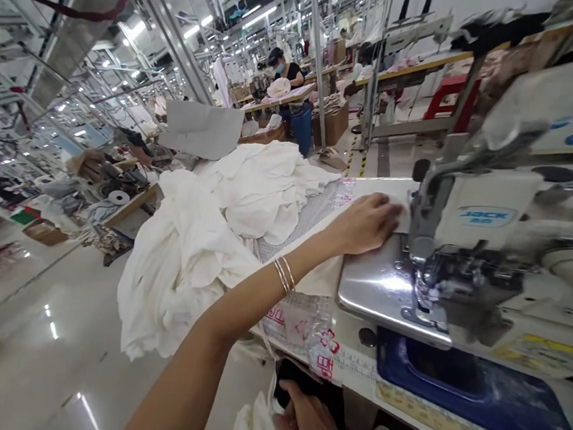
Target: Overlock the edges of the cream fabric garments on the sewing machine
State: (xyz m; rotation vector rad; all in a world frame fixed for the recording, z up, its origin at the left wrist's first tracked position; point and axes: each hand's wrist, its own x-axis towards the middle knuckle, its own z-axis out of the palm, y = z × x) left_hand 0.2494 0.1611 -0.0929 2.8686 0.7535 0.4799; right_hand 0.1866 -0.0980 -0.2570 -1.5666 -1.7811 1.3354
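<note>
My left hand [366, 223], with bangles on its wrist, reaches across the metal bed of a JACK sewing machine [487, 216]. Its fingers are curled down on a white fabric piece [324, 275], which runs under the hand and forearm to the left of the needle area. Lower down, below the table edge, my right hand [311, 421] has bent fingers closed on white cloth [255, 426] in front of me. Part of that grip is hidden. Beside the machine, a large pile of white fabric pieces [263, 186] lies on the table and drapes over its edge.
A blue tray [452, 383] is set at the machine's front. Plastic film with red print [325, 345] covers the table's edge. A grey sheet [204, 127] stands behind the pile. Farther back, a co-worker [286, 71] sits at another table near a blue bin [301, 128] and a red stool [452, 96].
</note>
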